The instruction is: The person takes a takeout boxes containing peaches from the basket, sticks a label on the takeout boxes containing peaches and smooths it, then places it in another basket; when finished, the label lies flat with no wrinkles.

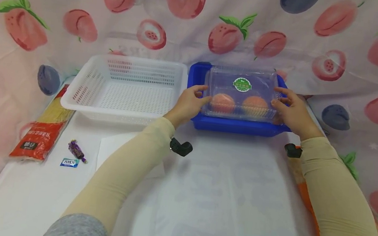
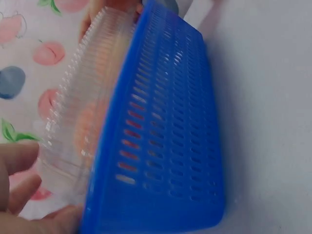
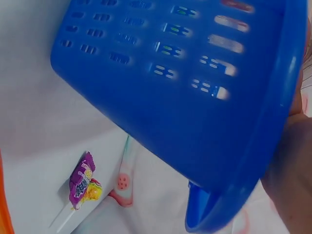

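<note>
A clear plastic box [image 1: 243, 86] with a green label holds two orange fruits and sits in a blue basket [image 1: 233, 126]. My left hand [image 1: 203, 95] grips the box's left end, thumb above and fingers curled at its side. My right hand [image 1: 279, 97] grips the right end the same way. In the left wrist view the ribbed clear box [image 2: 78, 107] rises over the blue basket's [image 2: 165, 146] slotted wall, with my fingers [image 2: 19, 161] against it. The right wrist view shows mostly the blue basket's [image 3: 185, 97] outer wall.
An empty white basket [image 1: 126, 87] stands just left of the blue one. A red and yellow noodle packet [image 1: 42, 132], a purple candy [image 1: 76, 150] and a small blue packet [image 1: 70, 162] lie at the left. An orange packet [image 1: 306, 193] lies under my right forearm. A purple-wrapped lollipop [image 3: 83, 183] lies beside the basket.
</note>
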`<state>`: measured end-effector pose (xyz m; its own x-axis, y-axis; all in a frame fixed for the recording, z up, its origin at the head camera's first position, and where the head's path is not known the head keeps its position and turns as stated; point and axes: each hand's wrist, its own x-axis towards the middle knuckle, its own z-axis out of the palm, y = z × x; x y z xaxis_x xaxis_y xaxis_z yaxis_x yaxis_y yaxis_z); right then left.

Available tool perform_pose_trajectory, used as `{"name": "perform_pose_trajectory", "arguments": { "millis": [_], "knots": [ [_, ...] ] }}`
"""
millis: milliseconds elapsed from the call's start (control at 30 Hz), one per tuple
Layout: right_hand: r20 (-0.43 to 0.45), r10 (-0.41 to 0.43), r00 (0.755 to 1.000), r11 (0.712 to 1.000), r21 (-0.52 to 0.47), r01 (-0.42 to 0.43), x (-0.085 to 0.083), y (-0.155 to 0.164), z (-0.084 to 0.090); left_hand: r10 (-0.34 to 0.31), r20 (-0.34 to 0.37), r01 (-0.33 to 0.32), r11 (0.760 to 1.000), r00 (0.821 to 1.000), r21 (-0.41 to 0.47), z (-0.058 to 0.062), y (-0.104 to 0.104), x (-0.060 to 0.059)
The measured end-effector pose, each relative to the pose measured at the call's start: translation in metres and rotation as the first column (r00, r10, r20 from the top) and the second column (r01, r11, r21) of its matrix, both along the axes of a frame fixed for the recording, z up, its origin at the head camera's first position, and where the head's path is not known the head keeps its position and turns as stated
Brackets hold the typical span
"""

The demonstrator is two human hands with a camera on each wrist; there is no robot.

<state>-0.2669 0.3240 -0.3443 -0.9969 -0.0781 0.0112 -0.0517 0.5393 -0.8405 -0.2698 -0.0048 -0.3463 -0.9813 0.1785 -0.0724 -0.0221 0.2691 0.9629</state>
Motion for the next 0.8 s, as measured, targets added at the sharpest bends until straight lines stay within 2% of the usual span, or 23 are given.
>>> {"name": "perform_pose_trajectory", "arguments": {
  "millis": [133,233,333,467,667,800],
  "knots": [
    [0.019,-0.004,1.000,1.000,0.016,0.003,-0.001,0.000,-0.002,0.045,-0.104,-0.047,0.999,0.994,-0.013,0.001,-0.006,0.028],
    [0.021,0.001,1.000,1.000,0.026,-0.001,-0.002,0.002,-0.002,0.065,-0.144,-0.063,0.998,0.987,0.018,-0.005,-0.012,0.053],
    [0.013,0.005,1.000,1.000,0.030,-0.005,-0.004,0.005,-0.001,0.069,-0.149,-0.067,0.998,0.986,0.022,-0.013,-0.015,0.068],
    [0.028,0.009,1.000,0.999,0.031,-0.010,-0.008,0.007,-0.001,0.085,-0.143,-0.083,0.996,0.986,0.024,-0.022,-0.018,0.076],
    [0.076,0.015,0.997,0.999,0.027,-0.017,-0.016,0.007,-0.006,0.147,-0.070,-0.149,0.989,0.987,-0.020,-0.030,-0.019,0.084],
    [0.109,0.022,0.994,0.997,0.076,-0.031,-0.022,0.006,-0.009,0.161,-0.096,-0.167,0.984,0.982,-0.063,-0.036,-0.018,0.085]
  ]
}}
